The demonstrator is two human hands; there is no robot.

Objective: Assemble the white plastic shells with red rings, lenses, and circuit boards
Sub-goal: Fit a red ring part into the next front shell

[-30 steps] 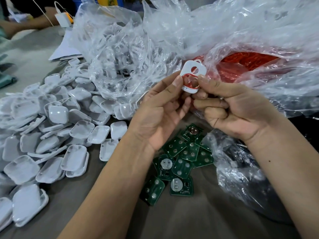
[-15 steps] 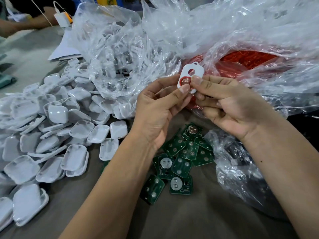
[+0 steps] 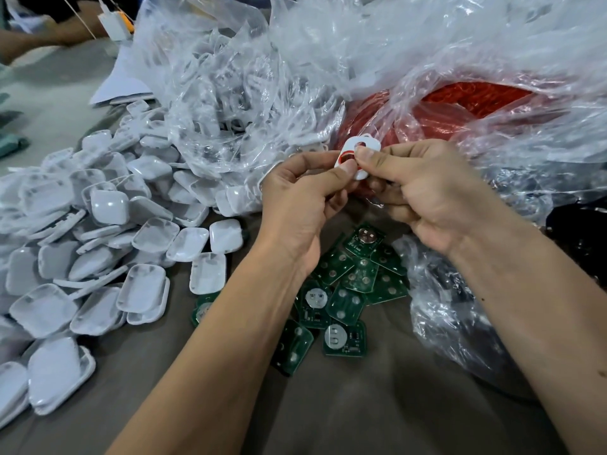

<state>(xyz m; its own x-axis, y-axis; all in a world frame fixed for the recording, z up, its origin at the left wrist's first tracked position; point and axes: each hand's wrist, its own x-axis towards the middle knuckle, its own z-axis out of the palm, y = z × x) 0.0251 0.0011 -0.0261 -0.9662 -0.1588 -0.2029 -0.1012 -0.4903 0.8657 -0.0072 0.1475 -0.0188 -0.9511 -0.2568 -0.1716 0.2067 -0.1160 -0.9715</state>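
Observation:
A small white plastic shell [image 3: 366, 146] with two round holes is held up in front of the bags, a red ring [image 3: 345, 157] sitting in its lower hole. My left hand [image 3: 302, 205] pinches the shell from the left, thumb over the ring. From the right, my right hand [image 3: 427, 188] pinches it too, its thumb on the shell's face. Several green circuit boards [image 3: 348, 284] lie on the table below both hands. No lens can be made out.
A big heap of white shells [image 3: 98, 231] covers the table's left side. Behind it a clear bag [image 3: 230, 93] holds more shells, and a bag of red rings [image 3: 460, 106] lies at the back right. Another crumpled bag [image 3: 443, 307] sits right of the boards. A person's arm [image 3: 39, 37] rests far left.
Both hands have lowered the shell a little and turned it. My thumbs have closed in over the red ring in the lower hole.

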